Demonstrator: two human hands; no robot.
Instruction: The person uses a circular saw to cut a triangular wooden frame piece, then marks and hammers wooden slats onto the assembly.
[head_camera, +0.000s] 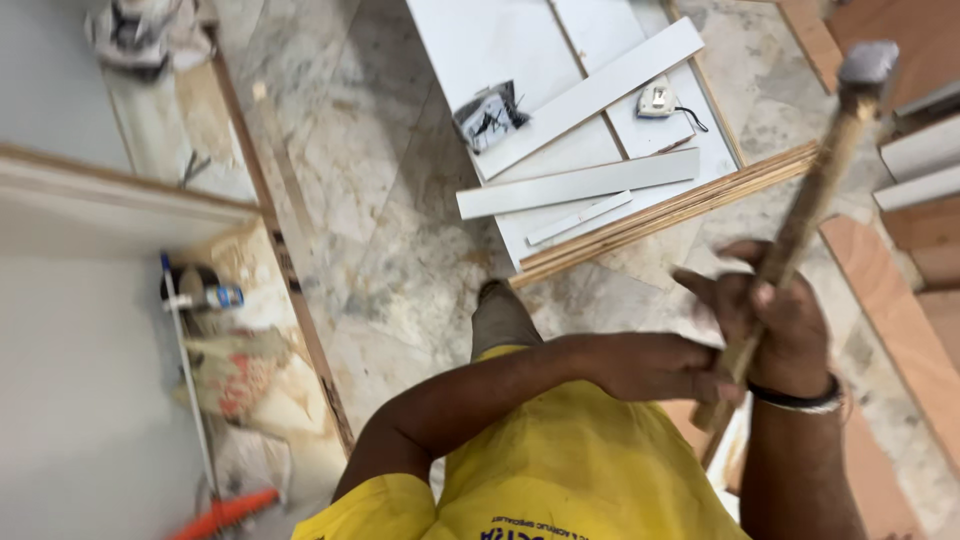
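1. Hammer (810, 205) with a wooden handle slants upward to the right, its metal head at the upper end and its long axis running diagonally.
2. Right hand (785, 320) wraps the lower handle, fingers curled tight around it.
3. Left hand (650, 368) meets the handle's base, fingers pressed together.
4. White panel (480, 40) on the marble floor (390, 200) carries loose white strips (580, 183) and a small crumpled packet (490, 117).

The hammer (815, 190) has a rough wooden handle and a dull grey metal head. The floor (400, 220) is glossy veined marble; the white boards (580, 183) look smooth and matt, edged with bare plywood.
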